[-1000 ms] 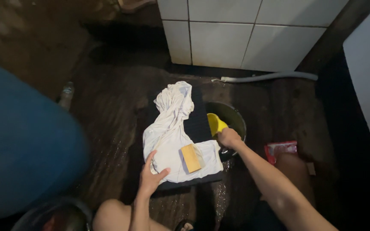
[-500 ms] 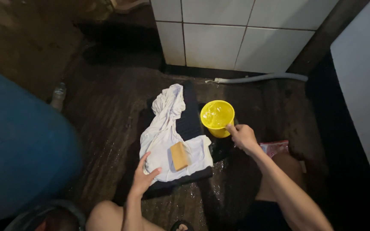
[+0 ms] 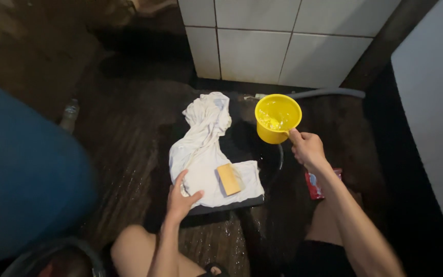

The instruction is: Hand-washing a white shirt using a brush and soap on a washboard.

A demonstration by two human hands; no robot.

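Note:
A wet white cloth (image 3: 201, 149) lies spread over a dark ribbed board (image 3: 234, 146) on the wet floor. A tan bar of soap (image 3: 228, 179) rests on the cloth's near end. My left hand (image 3: 181, 197) presses flat on the cloth's near left corner, fingers apart. My right hand (image 3: 307, 147) grips the handle of a yellow plastic scoop (image 3: 277, 118) with water in it, lifted above a dark round basin (image 3: 272, 159) to the right of the board.
A white tiled wall (image 3: 283, 38) stands behind, with a grey hose (image 3: 329, 93) along its base. A large blue drum (image 3: 24, 179) fills the left. A red packet (image 3: 315, 184) lies by my right knee. A clear bottle (image 3: 69, 114) lies at the far left. A dark bucket (image 3: 57, 259) sits bottom left.
My right hand has pulled the yellow scoop out of the basin and raised it up and to the right. My left hand stays on the cloth.

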